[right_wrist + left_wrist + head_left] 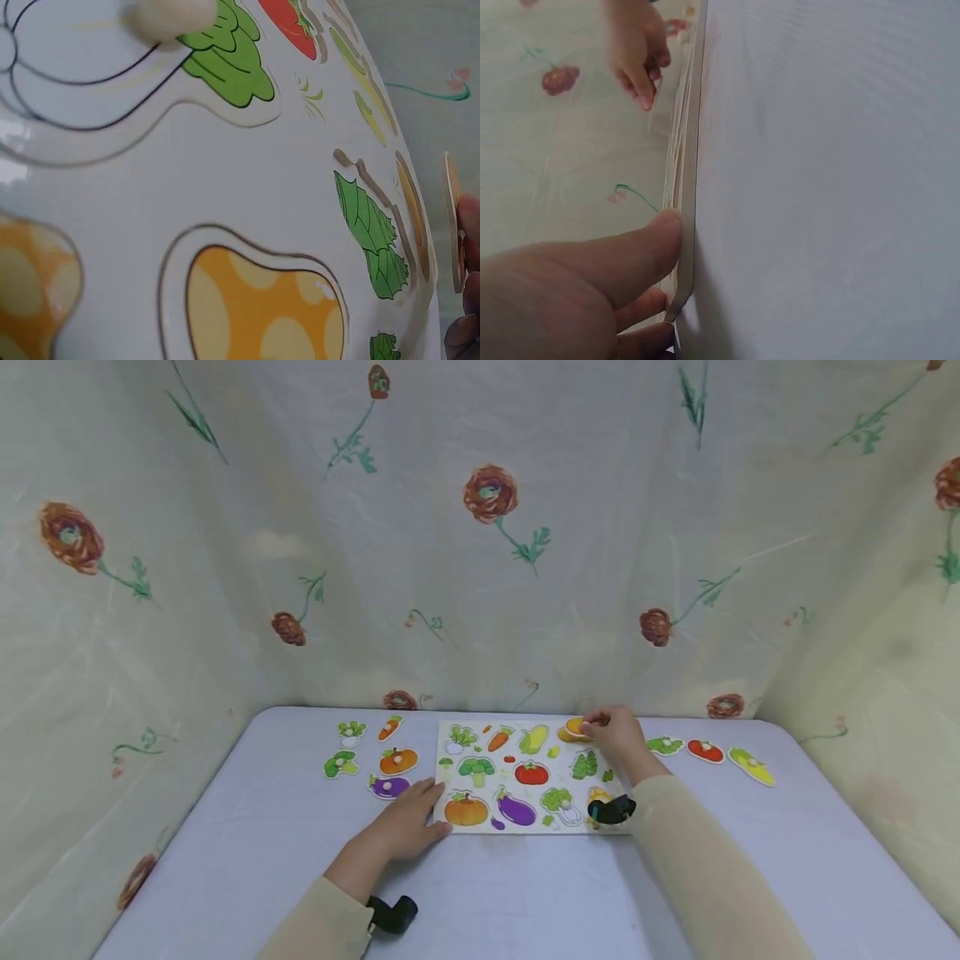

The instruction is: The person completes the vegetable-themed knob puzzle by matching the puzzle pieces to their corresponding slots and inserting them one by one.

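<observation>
My right hand (pixel 617 739) pinches a thin orange-yellow puzzle piece (pixel 575 726) over the far right corner of the vegetable puzzle board (pixel 540 828). In the right wrist view that piece (pixel 452 217) appears edge-on, raised off the board. Below it lies a brownish-yellow recess (pixel 409 214). My left hand (pixel 408 822) rests at the board's near left corner, thumb and fingertips against its edges. From the left wrist, the thumb (pixel 641 251) presses the board's side (pixel 692 150). A cabbage piece (pixel 225 60) with a round knob sits in the board.
Left of the board lie a leafy piece (pixel 351 732), a carrot (pixel 390 727), broccoli (pixel 341 764), a pumpkin (pixel 399 761) and an eggplant (pixel 388 787). To its right are a green piece (pixel 664 745), a tomato (pixel 706 752) and corn (pixel 750 766). A flowered curtain (pixel 585 527) surrounds the table.
</observation>
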`<action>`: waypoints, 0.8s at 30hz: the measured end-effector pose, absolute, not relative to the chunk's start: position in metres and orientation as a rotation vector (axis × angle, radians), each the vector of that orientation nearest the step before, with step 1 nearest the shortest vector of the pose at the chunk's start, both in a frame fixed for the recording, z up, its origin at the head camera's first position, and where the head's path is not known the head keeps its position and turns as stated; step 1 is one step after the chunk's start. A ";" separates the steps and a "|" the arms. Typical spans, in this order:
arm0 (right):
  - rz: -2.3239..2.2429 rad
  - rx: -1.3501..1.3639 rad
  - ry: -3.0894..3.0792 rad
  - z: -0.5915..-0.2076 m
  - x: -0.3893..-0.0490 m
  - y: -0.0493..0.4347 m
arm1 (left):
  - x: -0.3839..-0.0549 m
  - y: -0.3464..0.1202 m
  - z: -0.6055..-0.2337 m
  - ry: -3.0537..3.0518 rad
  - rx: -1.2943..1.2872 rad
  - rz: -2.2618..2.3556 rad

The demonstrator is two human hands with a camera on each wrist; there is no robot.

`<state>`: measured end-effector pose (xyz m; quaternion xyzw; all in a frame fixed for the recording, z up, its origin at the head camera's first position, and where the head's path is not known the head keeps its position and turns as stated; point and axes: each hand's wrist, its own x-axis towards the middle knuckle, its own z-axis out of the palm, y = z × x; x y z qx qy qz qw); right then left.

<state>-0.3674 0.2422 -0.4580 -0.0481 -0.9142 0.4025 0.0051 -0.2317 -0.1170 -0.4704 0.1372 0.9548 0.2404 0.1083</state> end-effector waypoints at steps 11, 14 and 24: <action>1.316 -0.154 -2.862 -0.472 -0.372 0.239 | -0.232 -0.116 -0.471 2.812 0.401 0.727; 1.290 -0.132 -2.881 -0.473 -0.372 0.240 | -0.231 -0.116 -0.470 2.815 0.401 0.718; 1.253 -0.171 -2.927 -0.469 -0.372 0.230 | -0.230 -0.115 -0.470 2.813 0.379 0.708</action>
